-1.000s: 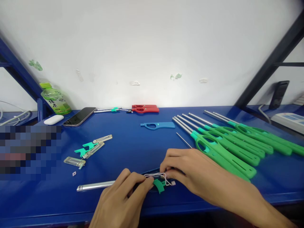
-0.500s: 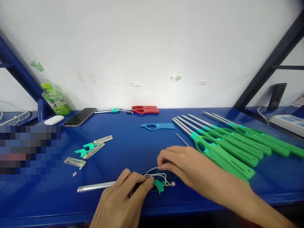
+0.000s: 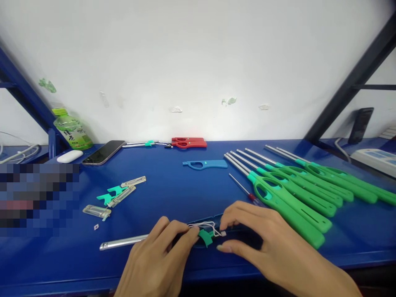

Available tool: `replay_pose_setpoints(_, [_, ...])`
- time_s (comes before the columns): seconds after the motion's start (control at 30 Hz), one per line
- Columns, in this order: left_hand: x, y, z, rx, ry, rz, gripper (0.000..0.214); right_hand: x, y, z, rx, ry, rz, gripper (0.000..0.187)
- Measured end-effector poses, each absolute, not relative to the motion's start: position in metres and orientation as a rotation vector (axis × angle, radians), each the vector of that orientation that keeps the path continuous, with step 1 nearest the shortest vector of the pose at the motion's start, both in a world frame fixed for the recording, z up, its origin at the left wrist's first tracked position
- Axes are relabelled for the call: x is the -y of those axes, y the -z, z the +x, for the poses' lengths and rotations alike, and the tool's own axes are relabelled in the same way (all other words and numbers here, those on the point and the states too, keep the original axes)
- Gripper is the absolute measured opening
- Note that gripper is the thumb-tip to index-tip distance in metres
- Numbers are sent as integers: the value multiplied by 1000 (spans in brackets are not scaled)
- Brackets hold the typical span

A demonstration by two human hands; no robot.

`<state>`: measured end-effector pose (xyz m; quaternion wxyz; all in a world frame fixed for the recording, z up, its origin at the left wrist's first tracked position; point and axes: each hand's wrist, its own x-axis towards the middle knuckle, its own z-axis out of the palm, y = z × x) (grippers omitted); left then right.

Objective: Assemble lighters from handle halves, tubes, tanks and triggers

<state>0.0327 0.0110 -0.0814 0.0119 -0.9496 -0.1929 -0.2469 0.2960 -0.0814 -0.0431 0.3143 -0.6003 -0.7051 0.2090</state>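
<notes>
My left hand [image 3: 159, 251] presses down on a partly assembled long-necked lighter, its fingers closed over the middle. The lighter's silver tube [image 3: 123, 242] sticks out to the left. Right of my fingertips show a green trigger [image 3: 205, 238], looped white wires [image 3: 209, 223] and a dark blue handle shell [image 3: 215, 219]. A small pale block [image 3: 223, 234] sits at the wires' end. Around that end hovers my right hand [image 3: 260, 235], open, thumb and fingers apart; whether a fingertip touches the shell I cannot tell.
Several finished green lighters [image 3: 291, 202] lie at right beside a screwdriver [image 3: 253, 197]. Farther back are a blue shell [image 3: 206, 164] and red shells [image 3: 189, 142]. Clear fuel tanks [image 3: 122, 195] and green triggers [image 3: 107, 199] lie left, before a phone [image 3: 104, 152] and bottle [image 3: 72, 130].
My right hand has let go of the thin strand it pinched, opened its fingers and moved slightly right and down. The screwdriver's handle has come into view. My left hand stays on the lighter.
</notes>
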Motion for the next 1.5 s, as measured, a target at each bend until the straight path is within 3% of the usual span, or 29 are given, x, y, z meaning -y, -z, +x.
replay_pose_setpoints(0.33, [-12,68,47,722,903,-2897,31,75,49,296,1820,-612,-1487,7])
replay_pose_setpoints(0.83, [-22,64,53,583,962,-2915,40,75,48,296,1783,-597,-1473,6])
replay_pose_setpoints(1.07, [-22,61,55,612,968,-2916,38,75,40,300,1858,-542,-1539,22])
replay_pose_setpoints(1.5, [-23,66,53,603,932,-2967,36,58,24,304,2234,-345,-1604,24])
